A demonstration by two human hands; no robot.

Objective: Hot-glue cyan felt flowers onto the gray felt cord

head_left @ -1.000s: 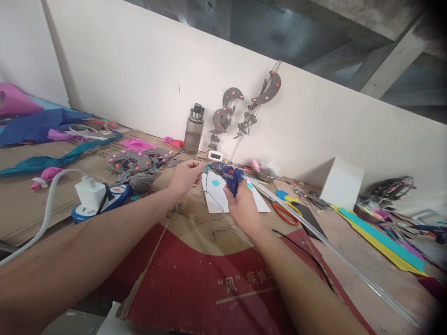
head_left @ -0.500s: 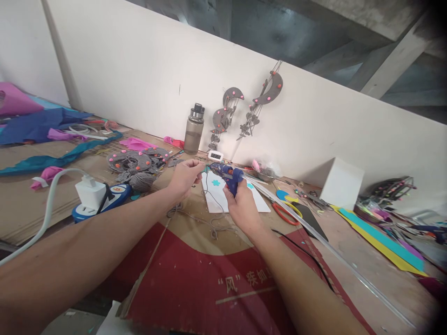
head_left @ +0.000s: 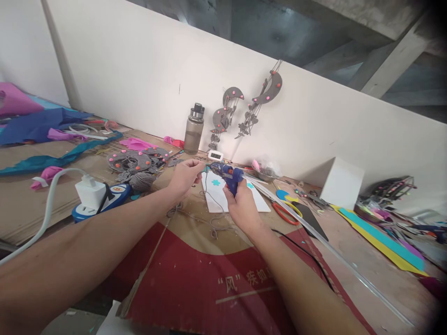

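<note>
My right hand [head_left: 240, 202] is wrapped round the handle of a blue hot glue gun [head_left: 225, 173], its nozzle pointing left. A long clear glue stick [head_left: 289, 211] trails from the gun's back end toward the lower right. My left hand [head_left: 186, 177] pinches a small teal piece [head_left: 206, 169] right at the nozzle; most of it is hidden by the fingers. From there a grey yarn [head_left: 220, 204] hangs down and lies in loose loops on the cardboard. Beneath the gun is a white board [head_left: 213, 200] bearing teal flower cutouts [head_left: 216, 183].
Scissors [head_left: 288, 214] and a dark flat slab [head_left: 309, 221] lie to the right. A water bottle [head_left: 194, 130] stands by the wall under hanging grey moon ornaments [head_left: 268, 90]. On the left are a power strip [head_left: 118, 191] with a white charger [head_left: 91, 193] and grey felt pieces [head_left: 138, 163].
</note>
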